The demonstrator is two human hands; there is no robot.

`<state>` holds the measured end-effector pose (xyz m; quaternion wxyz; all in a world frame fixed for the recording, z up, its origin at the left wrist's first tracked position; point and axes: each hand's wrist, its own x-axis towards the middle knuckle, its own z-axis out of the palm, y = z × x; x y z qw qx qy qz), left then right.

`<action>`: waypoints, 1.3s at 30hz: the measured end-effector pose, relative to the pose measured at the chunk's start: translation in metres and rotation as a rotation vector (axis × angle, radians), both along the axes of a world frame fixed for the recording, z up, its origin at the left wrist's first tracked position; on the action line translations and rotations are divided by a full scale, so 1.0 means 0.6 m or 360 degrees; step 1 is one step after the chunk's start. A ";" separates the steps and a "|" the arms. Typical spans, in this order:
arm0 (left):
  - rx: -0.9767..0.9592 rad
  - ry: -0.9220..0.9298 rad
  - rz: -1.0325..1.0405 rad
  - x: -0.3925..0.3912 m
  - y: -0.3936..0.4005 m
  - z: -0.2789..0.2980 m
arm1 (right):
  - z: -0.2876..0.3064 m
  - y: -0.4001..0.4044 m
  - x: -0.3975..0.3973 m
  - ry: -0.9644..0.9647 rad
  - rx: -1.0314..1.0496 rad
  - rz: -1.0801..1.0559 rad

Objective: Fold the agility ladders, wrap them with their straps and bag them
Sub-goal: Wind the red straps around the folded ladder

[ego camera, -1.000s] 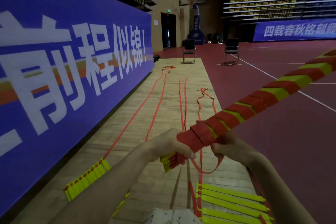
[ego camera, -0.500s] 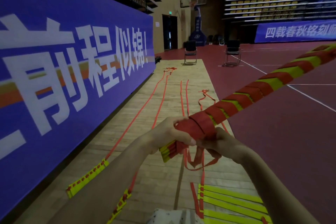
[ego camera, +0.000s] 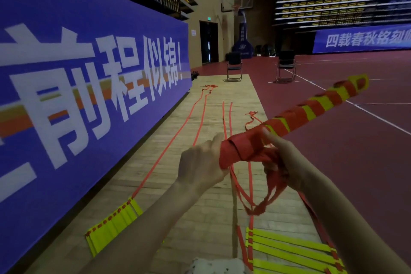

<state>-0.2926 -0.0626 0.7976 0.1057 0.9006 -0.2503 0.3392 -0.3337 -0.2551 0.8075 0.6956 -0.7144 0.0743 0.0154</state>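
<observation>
The left hand (ego camera: 201, 162) is grasping the near end of a folded ladder bundle (ego camera: 289, 118), its fingers curling round the part already wound thick with red strap. The bundle is pointing up and away to the right, with yellow rungs showing between the red turns and its far tip hanging over the dark red court floor (ego camera: 333, 162). The right hand (ego camera: 282, 158) is just beside the left one, under the bundle, with its fingers closing on a bunch of loose red strap (ego camera: 262, 198) that is drooping in loops below both hands. On the wooden floor strip (ego camera: 155, 162), a stack of yellow rungs (ego camera: 113, 227) is lying at the near left beside the blue banner (ego camera: 77, 73), with 2 thin red straps (ego camera: 195, 118) running far down the boards from it. Another ladder (ego camera: 289, 249) is lying spread flat at the near right, directly under the hanging loops. 2 more red straps (ego camera: 226, 115) are stretching far along the middle of the boards. 2 chairs (ego camera: 234, 66) are standing at the far end, well apart from the hands.
</observation>
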 end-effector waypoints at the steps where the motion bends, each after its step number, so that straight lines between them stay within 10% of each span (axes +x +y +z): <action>1: 0.0086 -0.0263 0.0009 0.005 -0.001 -0.011 | 0.001 0.011 0.004 0.0047 0.0051 -0.0106; 6: 0.0330 -0.1005 0.0021 0.026 -0.003 -0.042 | -0.007 0.041 0.009 0.0108 0.0314 -0.0449; 15: 0.0073 0.1447 -0.0551 0.026 -0.025 0.086 | -0.018 0.039 -0.008 -0.0386 0.0086 -0.0222; 23: -0.0109 0.0605 -0.0245 0.024 -0.015 0.040 | -0.021 -0.017 -0.012 -0.0424 -0.0450 0.0236; 34: 0.0350 -0.0928 0.0010 0.062 0.004 -0.013 | -0.023 0.024 0.017 -0.0004 0.0490 0.0179; 39: 0.0249 -0.1002 0.0143 0.051 -0.006 -0.052 | -0.022 0.064 0.024 0.0034 0.0521 -0.0278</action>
